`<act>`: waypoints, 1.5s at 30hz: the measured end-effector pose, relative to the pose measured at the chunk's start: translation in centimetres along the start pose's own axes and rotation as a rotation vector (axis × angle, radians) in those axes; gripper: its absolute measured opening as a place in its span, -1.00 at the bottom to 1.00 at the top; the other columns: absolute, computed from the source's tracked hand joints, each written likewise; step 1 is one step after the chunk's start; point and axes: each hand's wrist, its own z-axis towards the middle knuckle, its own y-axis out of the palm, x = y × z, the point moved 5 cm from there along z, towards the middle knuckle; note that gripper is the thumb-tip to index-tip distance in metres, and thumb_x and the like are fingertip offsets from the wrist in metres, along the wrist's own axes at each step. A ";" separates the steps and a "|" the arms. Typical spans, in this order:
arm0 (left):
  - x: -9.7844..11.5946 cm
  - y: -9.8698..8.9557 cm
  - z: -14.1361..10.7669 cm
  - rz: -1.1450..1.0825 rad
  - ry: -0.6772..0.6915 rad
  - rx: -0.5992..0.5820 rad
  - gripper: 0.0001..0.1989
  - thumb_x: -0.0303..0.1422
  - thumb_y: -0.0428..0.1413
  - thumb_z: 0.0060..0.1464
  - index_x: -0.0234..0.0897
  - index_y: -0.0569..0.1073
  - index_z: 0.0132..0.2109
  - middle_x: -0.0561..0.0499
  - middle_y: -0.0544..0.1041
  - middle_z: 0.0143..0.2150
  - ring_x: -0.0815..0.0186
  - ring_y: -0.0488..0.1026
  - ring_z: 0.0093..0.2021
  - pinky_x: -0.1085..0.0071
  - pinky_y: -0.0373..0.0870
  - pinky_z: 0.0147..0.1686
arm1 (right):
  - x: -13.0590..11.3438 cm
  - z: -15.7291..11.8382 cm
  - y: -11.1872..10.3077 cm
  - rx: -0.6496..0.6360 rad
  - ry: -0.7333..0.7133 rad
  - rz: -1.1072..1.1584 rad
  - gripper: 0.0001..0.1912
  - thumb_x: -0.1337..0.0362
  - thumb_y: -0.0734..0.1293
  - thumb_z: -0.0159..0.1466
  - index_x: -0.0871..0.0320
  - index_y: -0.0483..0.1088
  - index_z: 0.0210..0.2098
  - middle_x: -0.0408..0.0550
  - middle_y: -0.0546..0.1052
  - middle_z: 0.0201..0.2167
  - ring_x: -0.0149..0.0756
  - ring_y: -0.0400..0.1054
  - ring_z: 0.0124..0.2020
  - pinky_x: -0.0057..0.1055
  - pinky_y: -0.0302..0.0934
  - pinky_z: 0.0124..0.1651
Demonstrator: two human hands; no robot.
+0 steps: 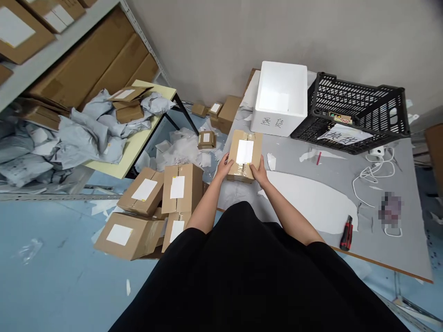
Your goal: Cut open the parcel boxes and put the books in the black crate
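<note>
At the near edge, a loose black garment [249,276] covers the wearer's body and upper arms. On the right, a red-and-black utility knife [346,234] lies by the front edge of a long grey-topped table [384,251], just beside a large white flat sheet [311,198] with a rounded outline. To the left, several taped brown cardboard cartons [182,188] with white labels stand piled beside the table.

Ahead, both hands grip a small tan cardboard box [256,150] bearing a white rectangular label [245,151], at the table's left end; I cannot tell whether it touches the tabletop. The left hand [224,168] clasps its left side and the right hand [259,173] its near right corner, each thumb pressed on the cardboard; the other fingers are partly hidden.

Just beyond stands an open white foam box [273,124], beside a black perforated plastic crate [363,106]. Behind them rises a plain grey wall [224,46].
</note>
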 end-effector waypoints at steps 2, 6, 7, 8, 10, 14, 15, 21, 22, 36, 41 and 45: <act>0.0 0.0 -0.1 -0.009 0.011 -0.021 -0.44 -0.34 0.14 0.19 -0.18 0.33 0.33 -0.07 0.44 0.29 0.20 0.41 0.25 0.30 0.36 0.21 | -0.4 -0.3 0.0 0.001 -0.009 -0.013 -0.08 0.06 0.21 0.29 0.13 -0.32 0.49 0.05 0.21 0.41 -0.25 0.24 0.32 -0.22 0.10 0.35; 0.0 0.3 -0.1 -0.039 0.032 -0.054 -0.43 -0.34 0.15 0.18 -0.21 0.33 0.33 -0.09 0.44 0.30 0.21 0.47 0.18 0.30 0.39 0.19 | -0.7 -1.2 -0.3 0.018 0.004 -0.040 -0.14 0.07 0.19 0.31 0.07 -0.28 0.47 0.03 0.28 0.36 -0.22 0.31 0.25 -0.19 0.19 0.28; 0.0 0.6 -0.1 -0.036 0.041 -0.069 -0.43 -0.34 0.15 0.19 -0.20 0.34 0.33 -0.08 0.44 0.30 0.21 0.48 0.17 0.30 0.39 0.19 | -0.6 -1.5 -0.5 0.030 0.011 -0.050 -0.15 0.07 0.19 0.32 0.06 -0.28 0.47 0.03 0.27 0.37 -0.21 0.32 0.24 -0.20 0.20 0.27; 0.1 1.0 -0.2 -0.028 0.050 -0.088 -0.43 -0.33 0.14 0.19 -0.19 0.34 0.33 -0.07 0.43 0.30 0.21 0.48 0.17 0.30 0.40 0.19 | -0.4 -1.8 -0.9 0.048 0.015 -0.060 -0.15 0.06 0.18 0.32 0.06 -0.29 0.47 0.03 0.25 0.38 -0.22 0.31 0.24 -0.20 0.20 0.27; 0.4 2.2 -0.3 -0.006 0.072 -0.134 -0.43 -0.30 0.14 0.20 -0.17 0.34 0.34 -0.05 0.43 0.31 0.20 0.48 0.17 0.29 0.41 0.18 | 0.1 -2.6 -1.9 0.090 0.021 -0.072 -0.15 0.05 0.17 0.33 0.05 -0.32 0.47 0.02 0.23 0.39 -0.22 0.30 0.25 -0.22 0.21 0.25; 1.4 6.1 -1.0 0.015 0.116 -0.228 -0.42 -0.30 0.15 0.18 -0.13 0.34 0.34 -0.03 0.43 0.31 0.18 0.49 0.15 0.26 0.42 0.16 | 2.0 -4.7 -5.1 0.201 0.036 -0.062 -0.14 0.03 0.14 0.34 0.04 -0.38 0.47 0.01 0.27 0.37 -0.22 0.32 0.24 -0.22 0.24 0.23; 1.6 7.4 -1.3 0.019 0.125 -0.258 -0.42 -0.29 0.15 0.18 -0.11 0.34 0.34 -0.02 0.43 0.31 0.18 0.49 0.15 0.26 0.42 0.17 | 2.5 -5.3 -6.1 0.231 0.038 -0.056 -0.14 0.02 0.14 0.34 0.03 -0.39 0.48 -0.01 0.27 0.37 -0.22 0.32 0.23 -0.22 0.24 0.23; 2.9 16.5 -4.0 0.042 0.173 -0.457 -0.39 -0.27 0.17 0.16 -0.10 0.33 0.35 -0.03 0.43 0.30 0.18 0.47 0.18 0.26 0.38 0.20 | 7.5 -9.2 -12.9 0.426 0.108 0.002 -0.15 0.00 0.15 0.33 0.00 -0.33 0.47 -0.03 0.27 0.37 -0.22 0.31 0.25 -0.21 0.22 0.26; 3.0 18.2 -4.7 0.042 0.176 -0.481 -0.39 -0.27 0.17 0.16 -0.11 0.33 0.35 -0.03 0.43 0.31 0.17 0.46 0.19 0.25 0.38 0.20 | 8.5 -9.8 -14.2 0.453 0.113 0.011 -0.15 0.00 0.15 0.33 0.01 -0.32 0.47 -0.03 0.27 0.37 -0.22 0.30 0.26 -0.21 0.22 0.27; 1.5 36.8 -15.9 -0.068 0.149 -0.391 -0.38 -0.22 0.18 0.17 -0.13 0.33 0.35 -0.09 0.37 0.35 0.07 0.39 0.26 0.14 0.32 0.25 | 20.0 -13.0 -33.8 0.371 0.008 0.152 -0.11 -0.02 0.33 0.22 -0.10 -0.08 0.45 -0.07 0.36 0.30 -0.07 0.32 0.23 -0.01 0.15 0.33; 1.0 37.8 -17.4 -0.048 0.122 -0.375 -0.39 -0.23 0.17 0.16 -0.16 0.33 0.35 -0.11 0.38 0.34 0.10 0.39 0.26 0.16 0.31 0.25 | 21.7 -13.9 -34.6 0.328 0.068 0.153 -0.09 -0.02 0.32 0.23 -0.06 -0.13 0.45 -0.06 0.30 0.35 -0.11 0.28 0.28 -0.06 0.09 0.38; 1.9 37.5 -16.7 0.023 0.177 -0.554 -0.36 -0.25 0.16 0.14 -0.24 0.31 0.35 -0.15 0.39 0.33 0.08 0.42 0.22 0.15 0.32 0.24 | 21.9 -15.8 -32.7 0.432 0.130 0.216 -0.14 0.00 0.33 0.21 0.02 -0.05 0.40 0.01 0.38 0.28 -0.13 0.31 0.26 -0.08 0.11 0.38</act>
